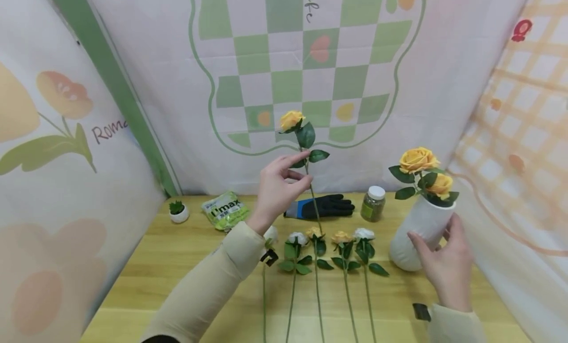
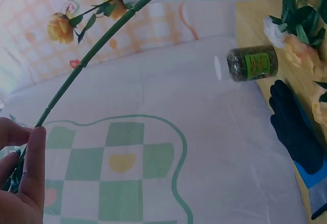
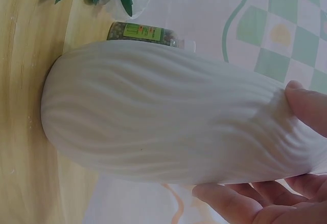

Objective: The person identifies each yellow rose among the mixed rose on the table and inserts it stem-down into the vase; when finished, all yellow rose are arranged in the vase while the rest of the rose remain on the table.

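My left hand (image 1: pixel 284 185) pinches the green stem of a yellow artificial rose (image 1: pixel 292 120) and holds it upright above the table. In the left wrist view the stem (image 2: pixel 84 63) slants past the fingers, its cut end near the vase. My right hand (image 1: pixel 448 269) grips the white ribbed vase (image 1: pixel 414 232), thumb on the near side and fingers round the far side. The vase leans to the right and holds two yellow roses (image 1: pixel 418 160). In the right wrist view the vase (image 3: pixel 168 114) fills the middle, its base by the table top.
Several white and yellow roses (image 1: pixel 341 237) lie in a row on the wooden table (image 1: pixel 222 303). Behind them are a blue-black glove (image 1: pixel 328 206), a lidded jar (image 1: pixel 373 204) and a green packet (image 1: pixel 225 211). A small potted plant (image 1: pixel 179 212) stands at the left.
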A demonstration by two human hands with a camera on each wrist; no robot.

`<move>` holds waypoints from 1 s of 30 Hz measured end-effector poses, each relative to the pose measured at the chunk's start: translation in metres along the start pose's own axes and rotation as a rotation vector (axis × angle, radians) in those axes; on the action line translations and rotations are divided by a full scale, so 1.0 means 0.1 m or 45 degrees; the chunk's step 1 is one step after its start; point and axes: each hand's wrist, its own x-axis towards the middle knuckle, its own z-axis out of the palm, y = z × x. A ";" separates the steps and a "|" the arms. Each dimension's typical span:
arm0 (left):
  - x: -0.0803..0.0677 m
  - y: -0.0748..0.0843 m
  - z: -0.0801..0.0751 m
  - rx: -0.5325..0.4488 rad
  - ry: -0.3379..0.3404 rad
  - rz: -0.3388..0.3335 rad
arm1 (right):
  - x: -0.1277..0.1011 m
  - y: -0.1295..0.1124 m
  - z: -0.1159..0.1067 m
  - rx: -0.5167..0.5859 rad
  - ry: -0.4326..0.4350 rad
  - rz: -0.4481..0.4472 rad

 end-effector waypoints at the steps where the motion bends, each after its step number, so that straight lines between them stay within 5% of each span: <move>1: 0.03 0.03 0.04 -0.015 0.004 0.014 | 0.00 0.00 0.00 0.002 0.002 -0.004; 13: 0.32 0.40 0.51 -0.134 0.087 0.184 | 0.01 -0.01 0.01 0.030 -0.023 -0.006; 23: 0.46 0.70 0.95 -0.299 0.174 0.413 | 0.01 0.01 0.01 0.029 -0.006 -0.020; 30: 0.50 0.78 1.19 -0.345 0.214 0.445 | 0.00 0.00 0.00 0.020 -0.012 -0.022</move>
